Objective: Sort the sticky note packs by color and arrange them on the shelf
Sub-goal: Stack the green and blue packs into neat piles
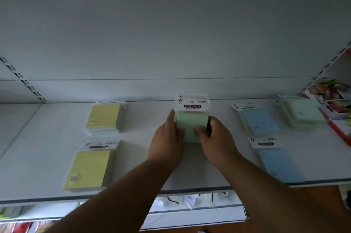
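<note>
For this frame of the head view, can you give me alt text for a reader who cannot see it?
Both hands, left hand and right hand, hold a green sticky note pack at the middle of a white shelf. Two yellow packs, back and front, lie to the left; two blue packs, back and front, and a pale green stack lie to the right.

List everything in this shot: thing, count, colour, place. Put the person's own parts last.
Yellow sticky note stacks: 2, yellow, shelf left; rear, front.
Green pack in the grip: 1, pale green, shelf centre, held by both hands.
Blue sticky note stacks: 2, light blue, shelf right; rear, front.
Green stack: 1, pale green, far right rear.
Shelf: 1, white.
Mixed goods: count unclear, multicoloured, next bay right.
Left hand: 1, at the pack's left edge.
Right hand: 1, at the pack's right edge.
</note>
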The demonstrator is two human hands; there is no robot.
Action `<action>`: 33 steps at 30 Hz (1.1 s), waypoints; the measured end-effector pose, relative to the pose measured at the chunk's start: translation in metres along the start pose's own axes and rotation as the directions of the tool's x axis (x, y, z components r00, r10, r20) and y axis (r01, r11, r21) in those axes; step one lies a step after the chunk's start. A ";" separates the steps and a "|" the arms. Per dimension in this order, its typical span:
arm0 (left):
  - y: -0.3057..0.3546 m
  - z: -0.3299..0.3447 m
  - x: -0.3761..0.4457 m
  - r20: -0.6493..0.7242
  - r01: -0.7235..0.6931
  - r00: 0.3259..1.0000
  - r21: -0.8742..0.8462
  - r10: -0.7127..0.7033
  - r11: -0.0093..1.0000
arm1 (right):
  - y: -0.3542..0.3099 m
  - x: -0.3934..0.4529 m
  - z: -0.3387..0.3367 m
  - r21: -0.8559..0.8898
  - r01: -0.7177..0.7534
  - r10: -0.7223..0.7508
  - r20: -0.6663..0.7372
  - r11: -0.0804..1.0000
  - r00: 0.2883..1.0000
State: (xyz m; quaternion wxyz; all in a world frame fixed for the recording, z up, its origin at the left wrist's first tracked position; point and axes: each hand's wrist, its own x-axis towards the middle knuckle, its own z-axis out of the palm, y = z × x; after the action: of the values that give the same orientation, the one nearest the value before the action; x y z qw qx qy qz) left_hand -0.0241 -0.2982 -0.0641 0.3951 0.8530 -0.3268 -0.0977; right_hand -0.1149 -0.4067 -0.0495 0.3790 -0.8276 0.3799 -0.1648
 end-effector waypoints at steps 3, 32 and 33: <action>0.007 0.000 0.011 -0.010 0.131 0.991 0.007 -0.131 0.991 | -0.005 0.019 -0.007 -0.079 -0.022 0.023 0.012 0.997 1.000; -0.003 -0.017 0.039 0.212 -0.042 0.974 0.508 -0.078 0.860 | 0.024 0.042 -0.009 -0.361 0.329 -0.271 0.202 0.872 0.941; -0.004 -0.017 0.040 0.221 -0.050 0.973 0.502 -0.072 0.863 | 0.025 0.043 -0.009 -0.367 0.324 -0.267 0.199 0.872 0.943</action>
State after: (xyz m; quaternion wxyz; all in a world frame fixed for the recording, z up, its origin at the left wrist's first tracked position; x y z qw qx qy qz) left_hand 0.0155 -0.3109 -0.0515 0.1168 0.9111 -0.3798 -0.1100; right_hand -0.1045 -0.4540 -0.0630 0.2006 -0.9448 0.2460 -0.0815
